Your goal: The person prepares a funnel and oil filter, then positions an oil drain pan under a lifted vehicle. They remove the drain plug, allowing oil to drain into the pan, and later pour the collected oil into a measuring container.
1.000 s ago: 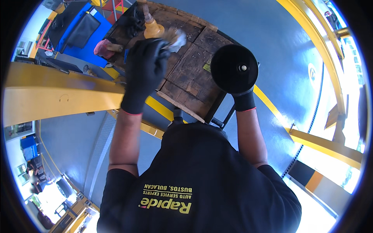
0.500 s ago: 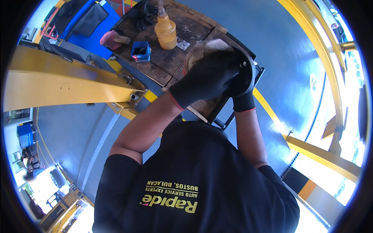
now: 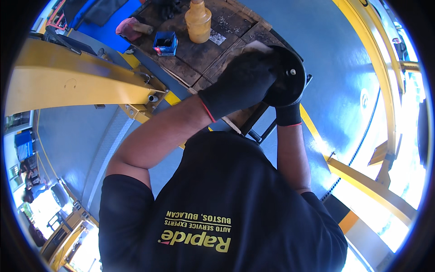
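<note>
I am holding the black, round, bowl-shaped part [image 3: 292, 89] above my black-gloved right hand [image 3: 288, 114], which is supporting it from below; the part is hiding those fingers, so I cannot tell how far they are curling. Its hollow side is facing my view, with a small shiny metal stud [image 3: 293, 71] showing inside, and I judge that this angle is giving the other hand an easy way in. My black-gloved left hand [image 3: 247, 75] is meeting the part from its left, the fingers apparently folding around a pale crumpled cloth [image 3: 259, 46] that is showing past the knuckles; exactly where it is touching, I cannot tell. Ahead and left of that hand, a yellowish plastic bottle [image 3: 198, 27] is standing upright on the worn brown wooden tabletop [image 3: 194, 60], and a small blue open-topped box [image 3: 166, 51] is sitting farther left, both probably lying aside so that they are not crowding the two-handed hold.
</note>
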The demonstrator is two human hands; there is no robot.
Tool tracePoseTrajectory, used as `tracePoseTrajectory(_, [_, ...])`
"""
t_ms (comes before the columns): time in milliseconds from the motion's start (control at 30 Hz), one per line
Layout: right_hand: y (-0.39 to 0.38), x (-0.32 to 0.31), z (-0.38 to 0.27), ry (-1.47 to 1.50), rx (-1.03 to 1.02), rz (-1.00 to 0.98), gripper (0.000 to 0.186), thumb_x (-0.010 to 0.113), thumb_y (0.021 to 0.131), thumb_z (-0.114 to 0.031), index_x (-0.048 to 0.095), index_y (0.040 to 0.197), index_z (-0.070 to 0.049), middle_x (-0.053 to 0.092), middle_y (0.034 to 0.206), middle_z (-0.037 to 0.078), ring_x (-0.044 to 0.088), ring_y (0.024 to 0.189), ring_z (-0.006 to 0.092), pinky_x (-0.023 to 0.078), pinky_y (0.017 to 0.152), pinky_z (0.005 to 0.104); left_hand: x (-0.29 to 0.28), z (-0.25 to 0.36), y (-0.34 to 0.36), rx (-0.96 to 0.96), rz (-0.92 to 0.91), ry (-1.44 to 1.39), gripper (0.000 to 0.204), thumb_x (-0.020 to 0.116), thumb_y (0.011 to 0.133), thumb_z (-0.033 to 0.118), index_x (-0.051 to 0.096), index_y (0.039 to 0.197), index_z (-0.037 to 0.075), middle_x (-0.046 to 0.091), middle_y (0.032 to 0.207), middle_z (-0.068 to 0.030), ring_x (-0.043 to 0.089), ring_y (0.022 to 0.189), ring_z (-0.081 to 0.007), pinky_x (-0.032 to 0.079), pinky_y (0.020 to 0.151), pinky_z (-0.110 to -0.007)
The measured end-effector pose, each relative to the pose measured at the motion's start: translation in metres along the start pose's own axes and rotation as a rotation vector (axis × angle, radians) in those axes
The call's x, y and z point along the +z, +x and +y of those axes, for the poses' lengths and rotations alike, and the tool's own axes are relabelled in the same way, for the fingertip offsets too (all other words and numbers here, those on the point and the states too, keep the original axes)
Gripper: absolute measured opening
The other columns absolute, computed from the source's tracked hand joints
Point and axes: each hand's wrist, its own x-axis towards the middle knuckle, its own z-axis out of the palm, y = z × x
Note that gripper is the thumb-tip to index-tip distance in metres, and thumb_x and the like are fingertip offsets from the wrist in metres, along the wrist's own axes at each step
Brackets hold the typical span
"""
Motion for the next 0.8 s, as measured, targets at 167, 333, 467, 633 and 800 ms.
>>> tracePoseTrajectory(167, [-0.006, 0.008, 0.012, 0.595, 0.236, -0.053, 0.036, 0.065, 0.103, -0.023, 0.067, 0.132, -0.001, 0.072, 0.127, 0.015, 0.07, 0.111, 0.0276, 0.056, 0.102, 0.0411, 0.024, 0.019, 0.023, -0.15, -0.002, 0.011, 0.031, 0.074, 0.084, 0.022, 0.076, 0.111, 0.006, 0.075, 0.115, -0.0151, 0.069, 0.113, -0.0326, 0.051, 0.103, -0.052])
tracePoseTrajectory(333, [-0.017, 0.006, 0.009, 0.461, 0.161, 0.135, 0.038, 0.063, 0.103, -0.03, 0.069, 0.126, 0.0, 0.074, 0.121, 0.015, 0.071, 0.109, 0.0287, 0.056, 0.101, 0.0423, 0.01, 0.029, 0.02, -0.206, -0.061, -0.346, 0.02, 0.073, 0.09, 0.022, 0.076, 0.099, 0.005, 0.077, 0.094, -0.0146, 0.075, 0.091, -0.0322, 0.057, 0.082, -0.046])
tracePoseTrajectory(467, [-0.016, -0.004, -0.012, 0.437, 0.135, 0.162, 0.043, 0.062, 0.101, -0.038, 0.069, 0.122, -0.001, 0.074, 0.118, 0.016, 0.071, 0.107, 0.0299, 0.057, 0.099, 0.0436, -0.012, 0.048, 0.021, -0.515, -0.027, -1.023, 0.029, 0.068, 0.098, 0.029, 0.075, 0.093, 0.001, 0.076, 0.08, -0.0156, 0.074, 0.074, -0.0284, 0.057, 0.072, -0.039])
tracePoseTrajectory(633, [-0.005, 0.006, -0.025, 0.441, 0.121, 0.2, 0.051, 0.061, 0.1, -0.049, 0.07, 0.118, -0.002, 0.075, 0.113, 0.016, 0.071, 0.104, 0.0313, 0.057, 0.097, 0.0453, 0.0, 0.053, 0.04, -0.675, 0.376, -1.126, 0.029, 0.065, 0.1, 0.029, 0.073, 0.11, 0.003, 0.077, 0.1, -0.0165, 0.074, 0.091, -0.0276, 0.057, 0.083, -0.041])
tracePoseTrajectory(800, [0.005, 0.02, -0.04, 0.466, 0.138, 0.114, 0.058, 0.062, 0.098, -0.055, 0.067, 0.122, -0.002, 0.074, 0.116, 0.018, 0.071, 0.105, 0.0326, 0.058, 0.096, 0.046, 0.015, 0.057, 0.044, -0.321, 0.522, -1.002, 0.028, 0.068, 0.097, 0.022, 0.069, 0.119, 0.004, 0.074, 0.108, -0.0166, 0.072, 0.101, -0.0309, 0.057, 0.088, -0.043])
